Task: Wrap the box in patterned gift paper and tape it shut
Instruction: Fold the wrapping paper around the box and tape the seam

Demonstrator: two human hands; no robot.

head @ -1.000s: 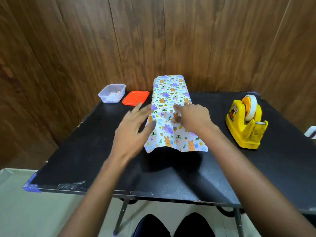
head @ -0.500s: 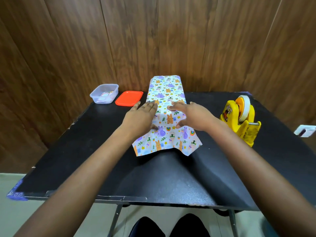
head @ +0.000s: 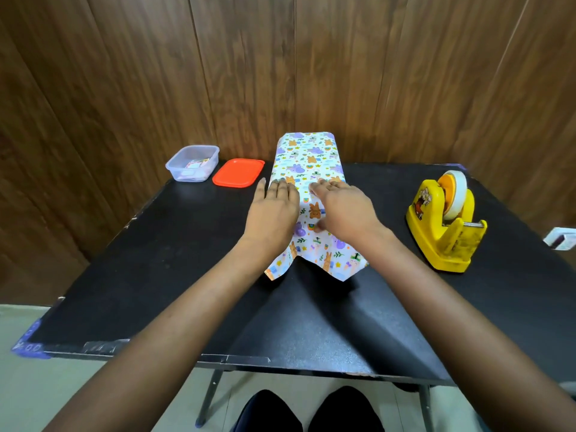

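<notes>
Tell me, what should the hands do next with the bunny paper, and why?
Probably the right hand should reach for the yellow tape dispenser while the left hand presses down. Both hands lie flat on the patterned gift paper over the box, no tape shows on it, and its near end flares loose.

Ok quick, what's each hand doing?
Left hand: open, pressed flat on the animal-patterned gift paper, holding nothing.
Right hand: open, flat on the same paper, holding nothing.

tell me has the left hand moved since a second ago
Yes. The left hand has slid forward and right onto the gift paper, its fingertips now nearly level with the orange lid.
</notes>
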